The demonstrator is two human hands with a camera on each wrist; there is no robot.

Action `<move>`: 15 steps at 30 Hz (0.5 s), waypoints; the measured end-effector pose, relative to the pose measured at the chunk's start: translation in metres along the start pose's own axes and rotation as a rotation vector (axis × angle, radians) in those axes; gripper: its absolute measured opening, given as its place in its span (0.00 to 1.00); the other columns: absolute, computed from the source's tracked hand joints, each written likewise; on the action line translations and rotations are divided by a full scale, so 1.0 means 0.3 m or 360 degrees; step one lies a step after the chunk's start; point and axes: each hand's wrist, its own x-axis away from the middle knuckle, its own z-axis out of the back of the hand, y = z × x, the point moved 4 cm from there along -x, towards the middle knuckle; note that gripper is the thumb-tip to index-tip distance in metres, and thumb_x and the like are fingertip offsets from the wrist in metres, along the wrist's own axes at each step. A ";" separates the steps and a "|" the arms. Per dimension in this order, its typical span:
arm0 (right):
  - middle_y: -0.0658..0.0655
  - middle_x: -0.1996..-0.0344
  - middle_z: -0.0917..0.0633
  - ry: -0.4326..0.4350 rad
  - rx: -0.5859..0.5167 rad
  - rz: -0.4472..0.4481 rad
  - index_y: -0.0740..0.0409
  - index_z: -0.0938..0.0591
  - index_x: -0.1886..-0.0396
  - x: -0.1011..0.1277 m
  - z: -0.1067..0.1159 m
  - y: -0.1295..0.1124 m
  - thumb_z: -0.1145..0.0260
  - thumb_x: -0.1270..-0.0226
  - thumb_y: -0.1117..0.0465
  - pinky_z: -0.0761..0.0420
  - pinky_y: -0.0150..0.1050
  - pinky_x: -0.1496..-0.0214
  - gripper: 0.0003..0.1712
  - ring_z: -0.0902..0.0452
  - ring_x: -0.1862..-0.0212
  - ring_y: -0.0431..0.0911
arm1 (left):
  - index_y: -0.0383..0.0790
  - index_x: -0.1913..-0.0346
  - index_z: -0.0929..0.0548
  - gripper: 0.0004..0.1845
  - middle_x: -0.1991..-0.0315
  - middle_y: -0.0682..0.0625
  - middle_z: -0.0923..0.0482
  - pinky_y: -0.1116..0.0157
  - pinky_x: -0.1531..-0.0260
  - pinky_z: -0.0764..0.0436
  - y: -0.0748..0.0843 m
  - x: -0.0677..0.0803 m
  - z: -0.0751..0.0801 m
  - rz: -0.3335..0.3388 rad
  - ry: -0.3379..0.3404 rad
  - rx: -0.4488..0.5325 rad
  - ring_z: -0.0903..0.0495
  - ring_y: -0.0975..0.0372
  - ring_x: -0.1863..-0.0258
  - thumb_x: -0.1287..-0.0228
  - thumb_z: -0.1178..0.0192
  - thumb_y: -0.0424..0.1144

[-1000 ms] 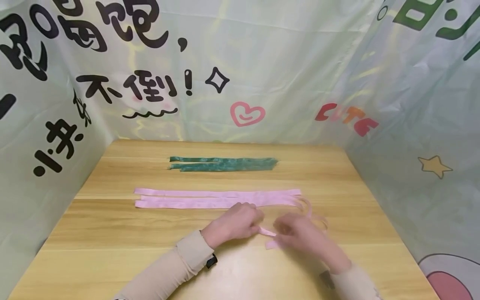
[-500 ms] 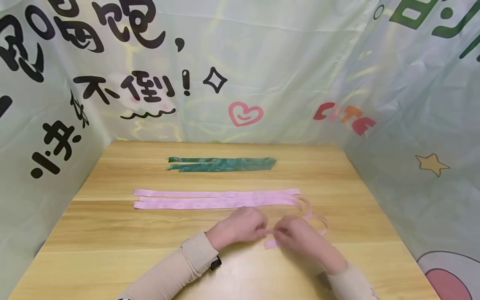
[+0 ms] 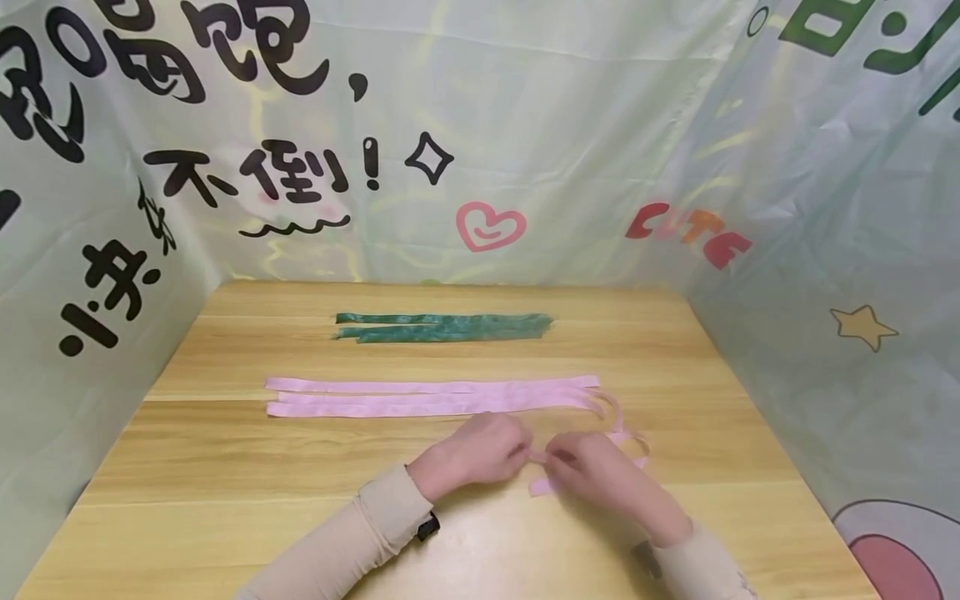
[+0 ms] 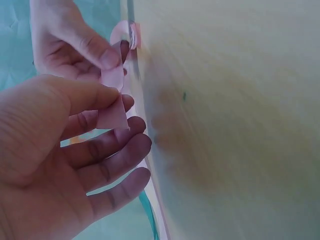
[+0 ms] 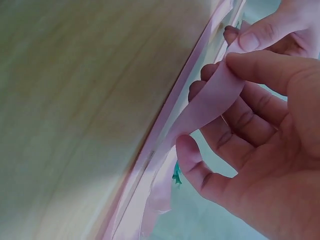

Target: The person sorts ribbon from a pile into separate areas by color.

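Bare wooden table [image 3: 225,467] lies left and near; far, pink strips [image 3: 420,397] and green strips [image 3: 442,327] cross it.

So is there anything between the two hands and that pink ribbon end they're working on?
Nothing visible. The left hand and the right hand both already pinch the pink ribbon end directly. The flat pink ribbons and the green ribbons lie farther back, apart from the hands.

Wooden table [image 3: 225,467] — printed, perhaps plastic, backdrop [image 3: 600,125]
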 end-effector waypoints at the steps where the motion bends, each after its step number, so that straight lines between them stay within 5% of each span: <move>1: 0.41 0.73 0.16 -0.0002 0.0003 0.0000 0.54 0.12 0.63 0.001 0.000 0.002 0.31 0.27 0.63 0.21 0.30 0.66 0.04 0.28 0.72 0.28 | 0.51 0.77 0.26 0.18 0.80 0.60 0.32 0.74 0.75 0.34 -0.006 0.005 0.003 0.0017 -0.0006 0.0020 0.36 0.69 0.80 0.25 0.40 0.37; 6: 0.42 0.74 0.15 0.0002 0.0055 -0.0002 0.56 0.11 0.62 0.001 0.004 0.010 0.30 0.28 0.65 0.21 0.29 0.66 0.03 0.29 0.73 0.27 | 0.51 0.76 0.26 0.18 0.81 0.60 0.34 0.73 0.75 0.32 -0.047 0.036 0.018 0.0091 -0.0018 0.0112 0.36 0.69 0.81 0.23 0.43 0.37; 15: 0.43 0.70 0.12 0.0041 0.0111 0.0004 0.52 0.11 0.63 -0.002 0.018 0.021 0.31 0.26 0.63 0.15 0.37 0.58 0.05 0.19 0.67 0.32 | 0.49 0.78 0.31 0.18 0.83 0.60 0.41 0.71 0.75 0.36 -0.134 0.129 0.089 0.0138 0.0111 0.0126 0.42 0.68 0.81 0.28 0.42 0.33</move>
